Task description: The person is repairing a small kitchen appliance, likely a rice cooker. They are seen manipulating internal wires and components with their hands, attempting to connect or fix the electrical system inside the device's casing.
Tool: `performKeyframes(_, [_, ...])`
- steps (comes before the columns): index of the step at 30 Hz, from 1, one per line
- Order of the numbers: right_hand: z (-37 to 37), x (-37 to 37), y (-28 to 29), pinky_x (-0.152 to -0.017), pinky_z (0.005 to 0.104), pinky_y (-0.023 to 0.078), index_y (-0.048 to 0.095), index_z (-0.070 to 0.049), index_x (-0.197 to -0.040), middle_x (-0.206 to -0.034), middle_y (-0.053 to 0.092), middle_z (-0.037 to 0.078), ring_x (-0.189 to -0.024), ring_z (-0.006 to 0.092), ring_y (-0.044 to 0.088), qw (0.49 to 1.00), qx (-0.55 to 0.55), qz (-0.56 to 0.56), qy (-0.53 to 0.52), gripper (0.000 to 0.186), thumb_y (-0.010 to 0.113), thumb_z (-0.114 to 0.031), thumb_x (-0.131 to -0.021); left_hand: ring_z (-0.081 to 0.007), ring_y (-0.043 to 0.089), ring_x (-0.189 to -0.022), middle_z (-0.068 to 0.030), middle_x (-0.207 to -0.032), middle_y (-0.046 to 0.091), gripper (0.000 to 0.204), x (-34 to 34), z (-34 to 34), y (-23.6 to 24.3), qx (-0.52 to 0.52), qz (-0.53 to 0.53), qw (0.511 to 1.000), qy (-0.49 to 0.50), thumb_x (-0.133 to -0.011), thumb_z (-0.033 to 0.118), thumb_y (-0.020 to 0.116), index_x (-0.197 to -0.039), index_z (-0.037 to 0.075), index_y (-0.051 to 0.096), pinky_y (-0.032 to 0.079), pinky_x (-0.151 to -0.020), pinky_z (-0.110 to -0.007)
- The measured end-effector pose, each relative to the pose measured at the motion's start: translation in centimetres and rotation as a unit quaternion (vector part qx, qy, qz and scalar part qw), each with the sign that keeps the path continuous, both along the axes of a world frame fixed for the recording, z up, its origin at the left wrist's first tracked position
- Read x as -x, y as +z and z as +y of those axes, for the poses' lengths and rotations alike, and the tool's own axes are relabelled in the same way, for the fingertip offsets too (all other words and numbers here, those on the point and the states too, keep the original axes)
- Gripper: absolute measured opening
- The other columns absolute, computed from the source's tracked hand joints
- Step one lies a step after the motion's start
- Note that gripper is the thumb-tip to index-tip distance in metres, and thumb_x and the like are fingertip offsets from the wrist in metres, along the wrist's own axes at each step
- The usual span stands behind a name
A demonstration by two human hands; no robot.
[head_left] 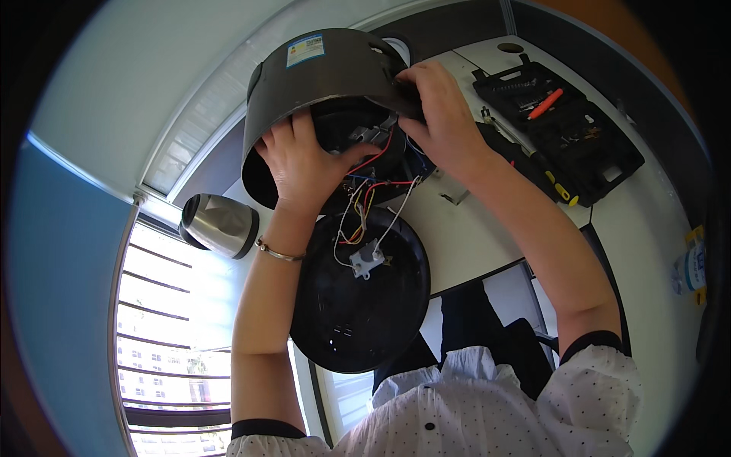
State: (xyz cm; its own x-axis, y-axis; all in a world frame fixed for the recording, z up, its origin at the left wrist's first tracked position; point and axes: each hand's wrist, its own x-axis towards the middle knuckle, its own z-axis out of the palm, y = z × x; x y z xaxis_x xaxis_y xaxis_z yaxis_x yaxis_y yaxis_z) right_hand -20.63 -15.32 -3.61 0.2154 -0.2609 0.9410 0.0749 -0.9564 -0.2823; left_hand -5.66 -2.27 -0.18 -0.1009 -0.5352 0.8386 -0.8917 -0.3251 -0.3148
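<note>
A dark grey cooker housing (pixel 304 84) lies tipped on its side, with its open underside facing me. My left hand (pixel 295 164) reaches into that opening, fingers spread against the inner side and thumb stretched toward a metal bracket (pixel 371 134). At the right rim, my right hand (pixel 444 114) grips the housing's edge, fingers on the outside and thumb at the opening. Red, white, yellow and blue wires (pixel 365 206) run from inside down to a grey-white part (pixel 367 260). That part rests on the round black base cover (pixel 365 312), below the housing. My left fingertips are partly hidden.
A steel kettle (pixel 221 226) stands left of the housing. On the white table (pixel 468 240) to the right lies an open black tool case (pixel 563 129) with an orange-handled tool (pixel 545 103). A small metal piece (pixel 452 198) sits nearer. A bottle (pixel 691 268) is far right.
</note>
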Motion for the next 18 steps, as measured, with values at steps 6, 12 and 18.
performKeyframes(6, [-0.1, 0.0, -0.1, -0.085, 0.0378, 0.043, 0.048, -0.001, -0.104, -0.102, 0.048, 0.015, -0.097, 0.0336, 0.049, 0.999, 0.021, -0.007, -0.023, 0.054, 0.075, 0.002, -0.058, -0.0426, 0.043, -0.111, -0.022, -0.121, 0.046, 0.108, -0.3, 0.3, 0.4, -0.024, -0.007, 1.0, -0.014, -0.047, 0.057, 0.083, -0.128, 0.001, 0.041, 0.035, -0.093, -0.053])
performKeyframes(12, [-0.1, 0.0, -0.2, -0.091, 0.038, 0.041, 0.048, -0.002, -0.11, -0.109, 0.048, 0.016, -0.105, 0.0344, 0.048, 1.0, 0.006, 0.005, -0.005, 0.054, 0.07, 0.007, -0.061, -0.0425, 0.044, -0.11, -0.0246, -0.12, 0.047, 0.098, -0.3, 0.3, 1.0, -0.042, 0.032, 0.999, 0.002, -0.051, 0.05, 0.083, -0.128, 0.002, 0.044, 0.037, -0.092, -0.05])
performKeyframes(18, [-0.2, -0.1, -0.3, -0.09, 0.0374, 0.042, 0.048, 0.0, -0.109, -0.108, 0.047, 0.015, -0.103, 0.0336, 0.048, 0.999, 0.028, -0.004, -0.033, 0.057, 0.073, 0.004, -0.058, -0.0427, 0.049, -0.104, -0.0238, -0.116, 0.05, 0.095, -0.9, -0.2, 0.7, -0.032, -0.001, 0.999, -0.022, -0.053, 0.051, 0.082, -0.126, 0.002, 0.046, 0.041, -0.088, -0.049])
